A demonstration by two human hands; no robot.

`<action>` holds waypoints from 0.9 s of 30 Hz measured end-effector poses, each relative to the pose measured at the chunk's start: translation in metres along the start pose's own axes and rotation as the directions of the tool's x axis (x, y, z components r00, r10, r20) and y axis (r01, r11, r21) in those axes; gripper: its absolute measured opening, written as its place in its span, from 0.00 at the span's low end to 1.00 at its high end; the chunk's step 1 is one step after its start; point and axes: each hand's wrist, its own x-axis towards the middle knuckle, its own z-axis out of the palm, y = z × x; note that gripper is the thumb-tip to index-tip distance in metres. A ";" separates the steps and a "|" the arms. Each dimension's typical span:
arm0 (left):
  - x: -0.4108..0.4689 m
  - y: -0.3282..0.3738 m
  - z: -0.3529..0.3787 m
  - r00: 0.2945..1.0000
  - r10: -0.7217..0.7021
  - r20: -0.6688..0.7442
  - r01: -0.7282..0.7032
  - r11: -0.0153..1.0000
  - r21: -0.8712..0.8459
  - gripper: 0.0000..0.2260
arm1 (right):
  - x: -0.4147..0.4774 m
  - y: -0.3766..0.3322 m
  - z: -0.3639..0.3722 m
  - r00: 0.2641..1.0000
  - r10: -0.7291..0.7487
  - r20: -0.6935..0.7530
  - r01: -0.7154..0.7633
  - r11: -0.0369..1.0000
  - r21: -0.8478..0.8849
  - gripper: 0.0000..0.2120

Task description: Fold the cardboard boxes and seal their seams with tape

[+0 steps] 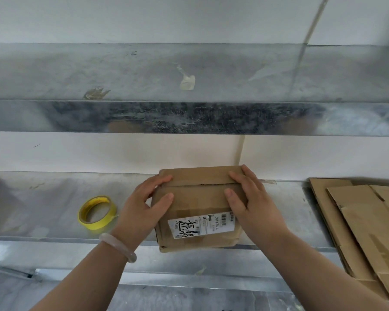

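A small brown cardboard box (198, 198) with a white shipping label stands on the metal shelf (54, 198), its front edge overhanging the shelf lip. Its two top flaps are folded down and meet at a seam across the top. My left hand (144, 209) grips the box's left side, fingers on the far flap and thumb on the near one. My right hand (252, 203) grips the right side the same way. A roll of yellow tape (97, 213) lies flat on the shelf, left of my left hand.
Several flattened cardboard boxes (364, 225) are stacked at the right end of the shelf. A second metal shelf (189, 86) runs overhead with scraps of old tape on it. A white wall stands right behind the box.
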 end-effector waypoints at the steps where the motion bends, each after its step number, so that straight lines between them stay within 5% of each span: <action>1: 0.000 0.000 -0.001 1.000 0.003 -0.006 -0.003 1.000 0.007 0.16 | 0.002 -0.001 0.000 1.000 -0.006 0.016 0.006 1.000 -0.004 0.31; 15: 0.001 -0.009 0.035 0.987 -0.076 0.142 0.092 0.990 -0.105 0.17 | -0.003 0.021 -0.012 0.994 0.005 -0.108 -0.023 0.985 -0.168 0.28; 22: -0.005 -0.020 0.015 0.994 -0.080 0.068 0.084 0.995 -0.060 0.16 | -0.002 0.012 0.002 0.998 -0.052 -0.028 0.047 0.985 -0.167 0.38; 27: -0.003 -0.024 0.005 0.998 -0.047 0.031 0.049 0.998 -0.044 0.17 | -0.002 0.006 0.006 0.998 -0.049 0.025 0.051 0.995 -0.086 0.35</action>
